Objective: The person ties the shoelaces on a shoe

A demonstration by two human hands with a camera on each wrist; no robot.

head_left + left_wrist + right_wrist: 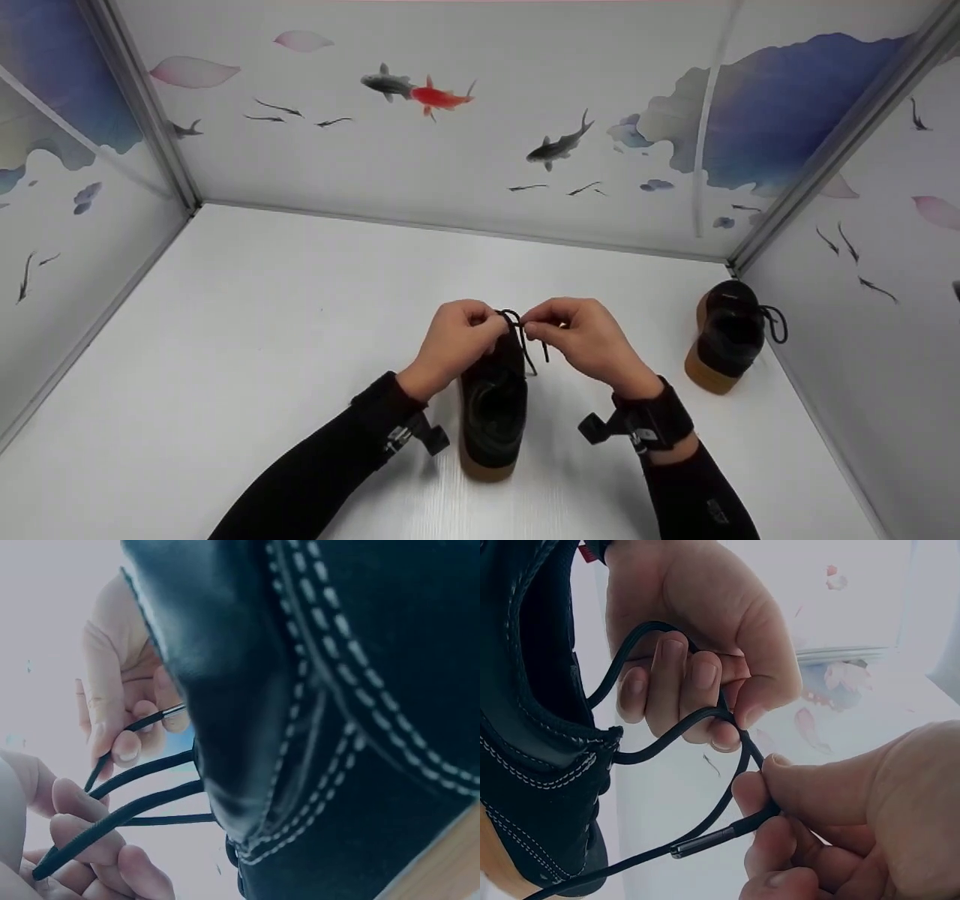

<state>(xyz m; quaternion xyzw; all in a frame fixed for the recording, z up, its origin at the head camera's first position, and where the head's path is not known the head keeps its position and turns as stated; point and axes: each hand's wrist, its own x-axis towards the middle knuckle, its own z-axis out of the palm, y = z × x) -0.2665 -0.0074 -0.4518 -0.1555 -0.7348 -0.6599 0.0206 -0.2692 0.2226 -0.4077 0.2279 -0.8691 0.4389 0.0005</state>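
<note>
Shoe (375, 667) cut off in both wrist views; lace (660, 743) partly hidden in hands (456, 341) (589, 337); sleeve print (718, 511) unreadably small.

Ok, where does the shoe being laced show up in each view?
Head: the shoe lies in the lower middle, heel toward the bottom edge.
Left wrist: the shoe fills much of the right side, close up.
Right wrist: the shoe runs along the left edge, partly cut off.
Shared landmark: its black lace, extending from the shoe in all three.

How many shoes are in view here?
2: one shoe by the left hand and right hand, which pinch its lace; the other shoe near the right-side wall.
</note>
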